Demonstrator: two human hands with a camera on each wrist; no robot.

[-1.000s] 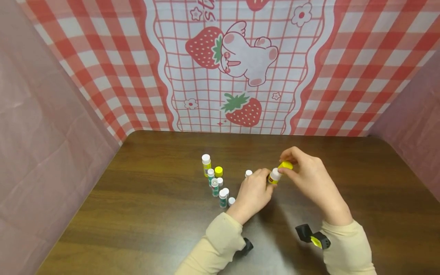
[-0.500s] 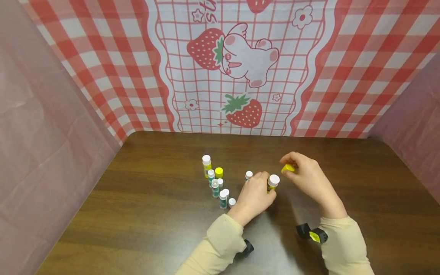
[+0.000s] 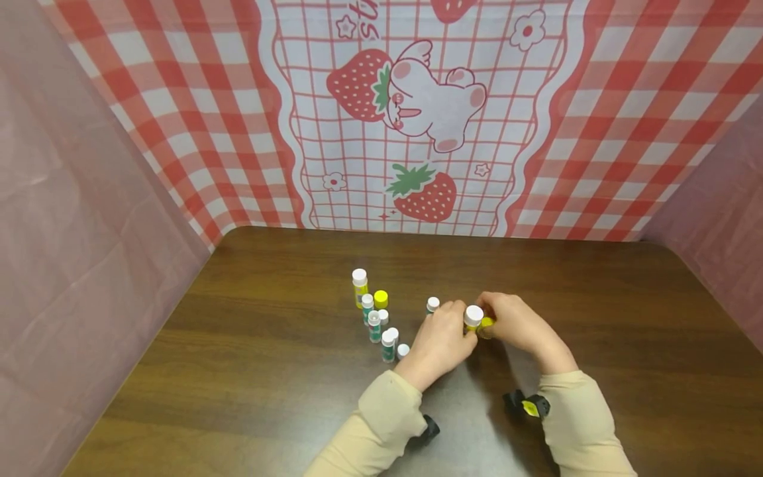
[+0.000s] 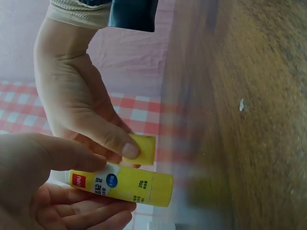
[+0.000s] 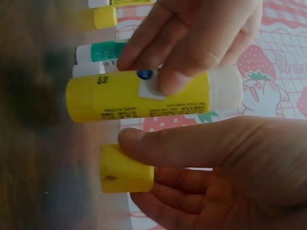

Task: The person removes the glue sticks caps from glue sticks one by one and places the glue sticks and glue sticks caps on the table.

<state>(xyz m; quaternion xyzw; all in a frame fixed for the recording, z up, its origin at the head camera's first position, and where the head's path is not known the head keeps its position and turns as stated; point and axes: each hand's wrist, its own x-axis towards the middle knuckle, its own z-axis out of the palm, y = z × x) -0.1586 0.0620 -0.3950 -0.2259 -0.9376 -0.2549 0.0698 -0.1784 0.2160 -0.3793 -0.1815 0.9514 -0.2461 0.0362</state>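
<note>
My left hand (image 3: pixel 438 338) pinches a yellow glue stick (image 4: pixel 112 184) between thumb and fingers. The stick stands roughly upright over the table, its white end (image 3: pixel 473 314) up. My right hand (image 3: pixel 524 324) pinches a short yellow cap (image 5: pixel 127 167) between thumb and fingers. In the right wrist view this cap is beside the lower part of the glue stick, with a gap between them. A small white-capped green glue stick (image 3: pixel 432 305) stands just beyond my left hand, partly hidden by it.
Left of the hands stand several small green glue sticks (image 3: pixel 388 348), some loose white caps (image 3: pixel 403 351), a taller yellow glue stick (image 3: pixel 360 290) with a white top, and another yellow cap (image 3: pixel 381 299). A checked cloth (image 3: pixel 238 132) hangs behind the brown table (image 3: pixel 238 371).
The right hand has moved away from the glue stick's top, then down beside it, carrying the yellow cap. The left hand has turned the tilted glue stick upright and holds it nearly still.
</note>
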